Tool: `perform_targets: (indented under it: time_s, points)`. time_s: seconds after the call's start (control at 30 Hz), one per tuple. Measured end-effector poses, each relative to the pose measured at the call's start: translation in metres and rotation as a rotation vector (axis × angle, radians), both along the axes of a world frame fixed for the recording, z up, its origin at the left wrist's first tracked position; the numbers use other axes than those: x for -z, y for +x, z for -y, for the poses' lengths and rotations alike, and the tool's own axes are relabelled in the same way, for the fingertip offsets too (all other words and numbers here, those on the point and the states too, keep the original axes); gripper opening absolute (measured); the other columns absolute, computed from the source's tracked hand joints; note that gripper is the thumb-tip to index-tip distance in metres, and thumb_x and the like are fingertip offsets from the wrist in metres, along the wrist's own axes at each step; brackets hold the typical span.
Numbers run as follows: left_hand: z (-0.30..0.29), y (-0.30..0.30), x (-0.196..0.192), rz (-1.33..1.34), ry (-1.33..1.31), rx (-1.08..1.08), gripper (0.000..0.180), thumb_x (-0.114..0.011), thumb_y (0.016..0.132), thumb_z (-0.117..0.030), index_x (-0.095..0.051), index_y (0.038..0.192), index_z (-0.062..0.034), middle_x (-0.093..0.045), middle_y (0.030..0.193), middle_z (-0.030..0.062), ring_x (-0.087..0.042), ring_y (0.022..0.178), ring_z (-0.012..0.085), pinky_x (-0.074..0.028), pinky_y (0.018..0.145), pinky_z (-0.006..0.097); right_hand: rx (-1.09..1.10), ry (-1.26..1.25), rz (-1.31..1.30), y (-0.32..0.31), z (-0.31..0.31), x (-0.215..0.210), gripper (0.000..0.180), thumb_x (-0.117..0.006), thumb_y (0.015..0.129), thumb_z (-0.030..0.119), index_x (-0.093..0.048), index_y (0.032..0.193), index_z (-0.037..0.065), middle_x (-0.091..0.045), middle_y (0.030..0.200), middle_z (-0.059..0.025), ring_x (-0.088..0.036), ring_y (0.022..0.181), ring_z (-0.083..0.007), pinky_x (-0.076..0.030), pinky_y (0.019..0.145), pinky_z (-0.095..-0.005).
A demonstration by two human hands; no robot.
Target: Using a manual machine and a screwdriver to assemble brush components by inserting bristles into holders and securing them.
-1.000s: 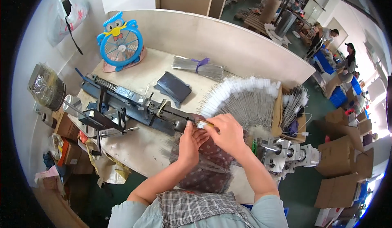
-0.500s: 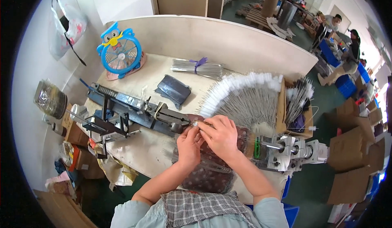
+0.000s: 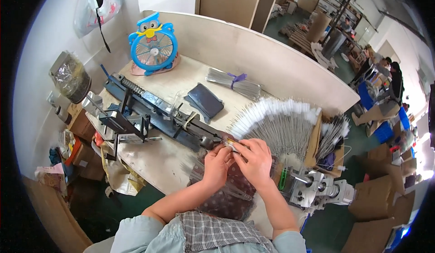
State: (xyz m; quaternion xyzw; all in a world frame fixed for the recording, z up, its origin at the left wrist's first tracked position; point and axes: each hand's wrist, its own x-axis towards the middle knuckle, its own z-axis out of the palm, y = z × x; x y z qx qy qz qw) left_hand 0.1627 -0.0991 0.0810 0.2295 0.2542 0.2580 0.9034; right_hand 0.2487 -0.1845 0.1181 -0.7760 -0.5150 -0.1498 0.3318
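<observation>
My left hand [image 3: 215, 166] and my right hand [image 3: 255, 161] meet over the middle of the bench, fingers pinched together. Between the fingertips shows a small white piece [image 3: 230, 145], its shape mostly covered. The right fingers grip it; what the left fingers pinch is hidden. Just left of the fingertips is the end of a long dark metal hand-machine [image 3: 198, 130] with a spring at its far end. Beneath my forearms lies a dark brown dotted cloth [image 3: 226, 203], with thin wires on it. Beyond my right hand, many wire-stemmed brushes [image 3: 283, 128] with white tips fan out.
A blue owl-shaped fan [image 3: 154, 51], a dark phone-like case [image 3: 205, 101] and a wire bundle [image 3: 233, 81] tied in purple stand behind. At right are a box of brushes [image 3: 333, 139] and a metal spindle device [image 3: 317, 189]. A low partition [image 3: 253, 42] edges the bench.
The whole view has shifted and tilted slightly. Both hands stay together at the machine's end, and the white piece between the fingertips shows a little more.
</observation>
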Motion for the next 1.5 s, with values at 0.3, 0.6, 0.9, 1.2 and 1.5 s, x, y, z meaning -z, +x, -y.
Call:
perform_targets:
  time_s: [0.3,0.6,0.9,1.2,1.5]
  points:
    - [-0.004,-0.004,0.005,-0.018,0.023,0.01,0.006,-0.053,0.089,-0.01,-0.055,0.09,-0.0047,-0.06,0.088,0.003,-0.059,0.08,0.0121,-0.048,0.071,0.028,0.048,0.028,0.018,-0.008,-0.007,0.005,0.028,-0.071,0.068,0.014,-0.069,0.096,0.013,-0.062,0.096,0.0004,-0.057,0.093,-0.0205,-0.044,0.078,-0.0347]
    - [-0.002,-0.001,-0.003,0.015,-0.057,-0.021,0.011,-0.051,0.09,-0.014,-0.056,0.091,-0.0043,-0.06,0.089,0.0033,-0.06,0.083,0.0146,-0.049,0.076,0.032,0.023,-0.017,0.012,-0.004,-0.007,0.0,0.026,-0.072,0.069,0.016,-0.069,0.095,0.014,-0.062,0.096,0.0008,-0.057,0.092,-0.0209,-0.045,0.077,-0.0353]
    - [-0.001,-0.002,0.011,0.03,0.026,0.015,0.011,-0.054,0.089,-0.01,-0.058,0.096,-0.0026,-0.061,0.093,0.004,-0.06,0.085,0.0128,-0.049,0.078,0.03,0.06,0.037,0.03,-0.007,-0.004,-0.005,0.028,-0.075,0.063,0.012,-0.069,0.09,0.009,-0.064,0.093,-0.0018,-0.058,0.089,-0.023,-0.046,0.077,-0.0347]
    - [-0.002,-0.001,-0.008,-0.019,0.041,0.02,0.013,-0.053,0.09,-0.016,-0.054,0.092,-0.0037,-0.059,0.089,0.0049,-0.06,0.083,0.0156,-0.048,0.08,0.032,0.072,0.023,0.057,-0.006,0.004,-0.016,0.025,-0.076,0.065,0.017,-0.069,0.088,0.009,-0.063,0.088,-0.0016,-0.058,0.087,-0.0221,-0.044,0.075,-0.0348]
    - [-0.002,-0.012,-0.005,-0.034,0.004,0.064,0.048,-0.038,0.094,-0.05,-0.046,0.1,-0.0037,-0.055,0.1,0.0105,-0.056,0.092,0.0224,-0.045,0.089,0.038,0.099,-0.153,0.045,-0.01,0.026,-0.015,0.014,-0.071,0.071,0.014,-0.067,0.084,0.009,-0.061,0.078,-0.002,-0.056,0.083,-0.0225,-0.042,0.072,-0.0366]
